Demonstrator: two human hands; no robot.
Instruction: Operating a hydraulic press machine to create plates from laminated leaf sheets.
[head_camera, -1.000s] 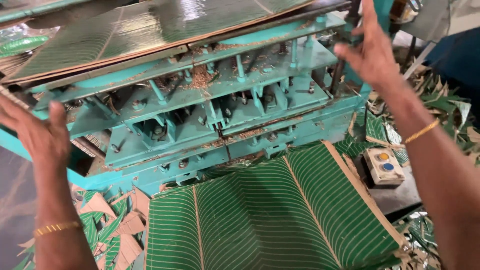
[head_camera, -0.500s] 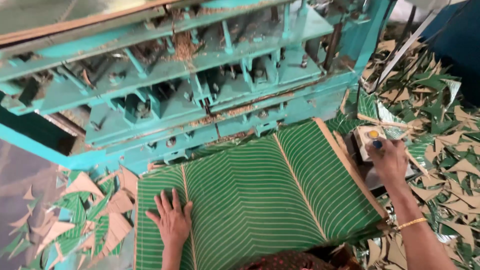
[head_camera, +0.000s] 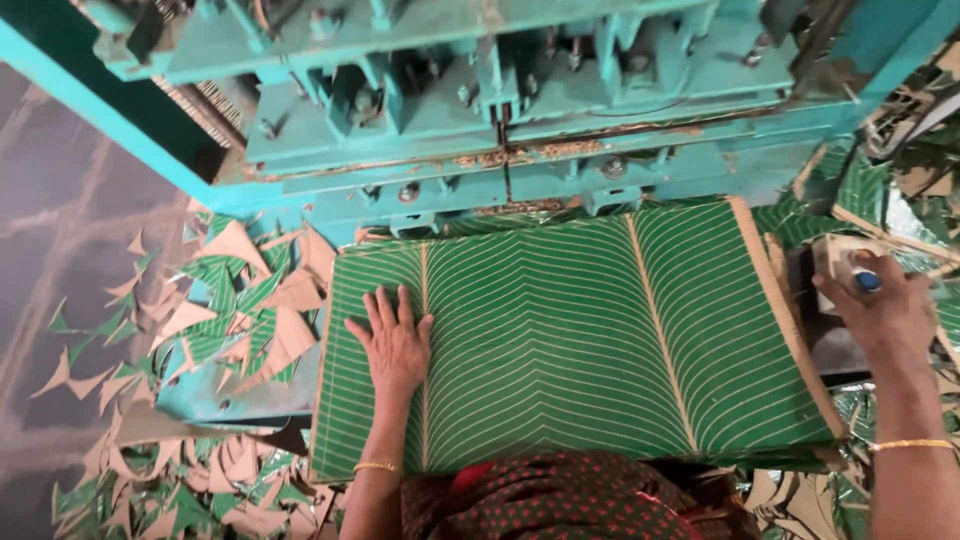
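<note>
Left hand (head_camera: 395, 345) flat on green sheet stack (head_camera: 600, 330); right hand (head_camera: 885, 315) on switch box (head_camera: 840, 265).

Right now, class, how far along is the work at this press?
Done: cut green and brown scraps litter the floor. In hand: the left hand lies flat on the green leaf-patterned sheets before the teal press; the right hand is on a small control box. Left: this stack looks uncut.

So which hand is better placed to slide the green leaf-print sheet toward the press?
Left, probably. The left hand lies flat on the green sheet, in front of the teal press. The right hand is off the sheet, on a small switch box beside it.
</note>
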